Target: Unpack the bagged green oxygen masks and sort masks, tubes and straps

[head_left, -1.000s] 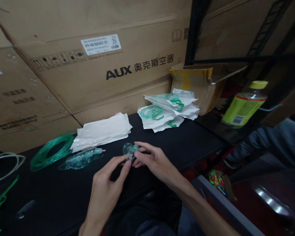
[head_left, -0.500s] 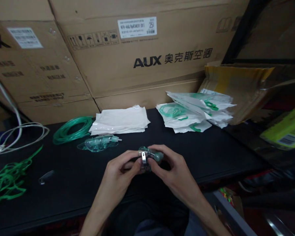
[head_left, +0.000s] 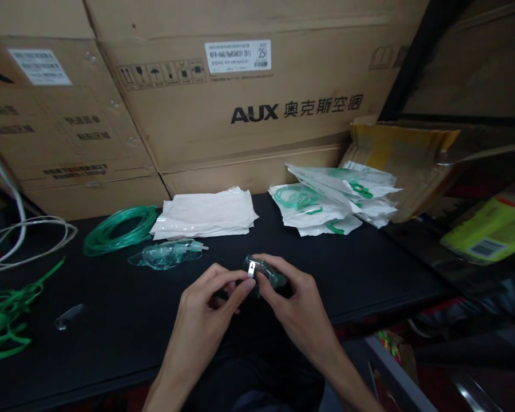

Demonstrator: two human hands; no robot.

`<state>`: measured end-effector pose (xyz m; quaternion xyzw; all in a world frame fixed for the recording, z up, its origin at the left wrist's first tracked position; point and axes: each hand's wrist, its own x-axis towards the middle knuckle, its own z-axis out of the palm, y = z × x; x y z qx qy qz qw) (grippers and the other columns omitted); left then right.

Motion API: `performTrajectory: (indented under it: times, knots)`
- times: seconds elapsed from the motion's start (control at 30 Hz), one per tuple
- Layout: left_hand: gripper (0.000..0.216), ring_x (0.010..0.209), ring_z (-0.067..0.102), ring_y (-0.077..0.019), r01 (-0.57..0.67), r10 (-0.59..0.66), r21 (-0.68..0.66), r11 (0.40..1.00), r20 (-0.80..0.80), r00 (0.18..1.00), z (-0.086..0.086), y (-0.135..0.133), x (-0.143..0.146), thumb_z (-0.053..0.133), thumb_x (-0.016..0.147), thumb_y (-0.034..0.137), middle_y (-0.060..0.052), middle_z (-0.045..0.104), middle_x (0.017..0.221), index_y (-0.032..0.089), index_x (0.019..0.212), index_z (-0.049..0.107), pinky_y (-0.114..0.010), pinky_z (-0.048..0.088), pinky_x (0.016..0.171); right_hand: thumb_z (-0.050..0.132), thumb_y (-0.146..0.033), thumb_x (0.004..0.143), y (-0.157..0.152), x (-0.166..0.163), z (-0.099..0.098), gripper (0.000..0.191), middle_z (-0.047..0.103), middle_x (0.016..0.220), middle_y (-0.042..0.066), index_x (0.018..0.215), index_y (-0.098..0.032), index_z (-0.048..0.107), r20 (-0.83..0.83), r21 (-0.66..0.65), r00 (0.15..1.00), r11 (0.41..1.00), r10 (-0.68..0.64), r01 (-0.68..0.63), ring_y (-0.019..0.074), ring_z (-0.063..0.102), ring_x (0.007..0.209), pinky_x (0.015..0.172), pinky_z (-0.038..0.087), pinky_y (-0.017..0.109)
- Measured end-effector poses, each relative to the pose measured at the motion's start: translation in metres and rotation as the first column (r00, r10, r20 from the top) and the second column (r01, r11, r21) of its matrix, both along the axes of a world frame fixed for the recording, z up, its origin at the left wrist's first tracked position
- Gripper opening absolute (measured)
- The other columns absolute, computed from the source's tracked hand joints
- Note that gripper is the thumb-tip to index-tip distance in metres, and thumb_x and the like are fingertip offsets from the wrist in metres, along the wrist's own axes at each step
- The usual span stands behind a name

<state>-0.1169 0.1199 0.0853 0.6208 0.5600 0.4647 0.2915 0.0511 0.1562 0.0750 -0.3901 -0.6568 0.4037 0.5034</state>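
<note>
Hands, left (head_left: 206,303) and right (head_left: 294,306), pinch the mask (head_left: 264,272) near the bags (head_left: 206,214); better to press its clip (head_left: 251,269) gently and keep both grips steady.

Bare worktop (head_left: 369,269) toward right edge and along front edge left of centre. Blocked at back edge by bag stack (head_left: 206,214), packed bags (head_left: 326,203), cartons (head_left: 249,114). Left side cluttered: green tubing (head_left: 120,228), spare mask (head_left: 167,254), green straps (head_left: 4,320).
</note>
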Motion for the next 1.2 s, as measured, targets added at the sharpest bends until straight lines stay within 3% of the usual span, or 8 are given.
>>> performTrajectory:
  times: [0.23,0.47,0.63,0.77,0.9,1.0,1.1,1.2]
  knots:
    - [0.022,0.058,0.053,-0.0076,-0.015,0.016,0.028,1.000,-0.040,0.999,0.001,0.000,0.002,0.067,0.093,0.042,0.002,0.055,0.077,0.022,0.091,0.076,-0.018,0.043,0.051,0.062,-0.018,0.093,-0.005,-0.003,-0.001,0.021,0.079,0.099,0.003,0.106,-0.021,0.078,0.035,0.075,0.999,0.997,-0.008,0.005,0.0179,0.073,0.091,0.084,0.052,0.027]
    - [0.023,0.053,0.046,-0.0071,-0.040,0.039,0.031,0.999,0.008,0.999,0.002,-0.002,0.004,0.068,0.093,0.043,0.002,0.053,0.075,0.021,0.090,0.077,-0.020,0.038,0.049,0.058,-0.018,0.095,-0.004,-0.004,-0.006,0.027,0.080,0.101,0.004,0.112,-0.023,0.078,0.102,0.159,0.995,0.987,0.003,-0.020,0.0206,0.074,0.095,0.090,0.052,0.032]
    - [0.023,0.057,0.047,-0.0087,-0.004,0.004,0.026,1.000,-0.019,1.000,0.004,-0.003,0.004,0.066,0.094,0.042,0.001,0.055,0.078,0.022,0.092,0.077,-0.021,0.038,0.051,0.055,-0.022,0.097,-0.005,-0.004,-0.005,0.028,0.079,0.110,0.007,0.116,-0.019,0.076,0.065,0.083,0.998,0.996,0.021,-0.027,0.0202,0.073,0.103,0.094,0.051,0.029]
    - [0.023,0.064,0.053,-0.0109,0.034,-0.029,0.063,0.997,-0.072,0.997,0.006,-0.003,0.004,0.065,0.095,0.041,0.000,0.058,0.079,0.022,0.088,0.077,-0.021,0.043,0.055,0.053,-0.023,0.099,-0.007,0.000,0.003,0.027,0.077,0.100,0.003,0.115,-0.021,0.075,0.056,0.015,0.996,0.998,0.067,-0.068,0.0173,0.072,0.096,0.085,0.051,0.024]
    - [0.018,0.069,0.057,-0.0125,-0.067,0.096,0.185,0.980,-0.154,0.983,0.004,-0.001,0.002,0.070,0.091,0.040,-0.001,0.060,0.087,0.023,0.089,0.074,-0.021,0.048,0.057,0.054,-0.026,0.100,-0.006,0.006,0.009,0.024,0.075,0.089,0.000,0.108,-0.021,0.077,0.064,-0.027,0.990,0.992,0.127,-0.125,0.0162,0.070,0.087,0.078,0.050,0.023]
    - [0.020,0.088,0.065,-0.0168,-0.079,0.141,0.277,0.958,-0.215,0.966,0.003,0.000,-0.001,0.070,0.091,0.036,-0.004,0.066,0.107,0.027,0.109,0.072,-0.025,0.057,0.071,0.055,-0.028,0.100,-0.004,0.011,0.012,0.024,0.076,0.093,0.001,0.105,-0.021,0.077,0.063,-0.030,0.985,0.987,0.161,-0.160,0.0167,0.070,0.087,0.080,0.050,0.024]
    - [0.022,0.115,0.066,-0.0205,0.092,0.004,0.276,0.957,-0.328,0.945,0.004,-0.001,-0.006,0.062,0.097,0.031,-0.003,0.069,0.123,0.033,0.117,0.071,-0.034,0.056,0.097,0.055,-0.029,0.100,-0.004,0.012,0.014,0.024,0.076,0.094,0.002,0.105,-0.021,0.077,0.057,-0.039,0.984,0.985,0.171,-0.168,0.0181,0.070,0.089,0.082,0.051,0.026]
    - [0.028,0.118,0.067,-0.0214,0.192,-0.078,0.242,0.951,-0.414,0.907,0.005,-0.003,-0.011,0.066,0.095,0.032,-0.002,0.071,0.127,0.036,0.123,0.070,-0.037,0.055,0.103,0.055,-0.031,0.101,-0.005,0.012,0.013,0.024,0.076,0.090,0.001,0.105,-0.022,0.077,0.059,-0.049,0.983,0.985,0.171,-0.168,0.0187,0.070,0.089,0.084,0.051,0.027]
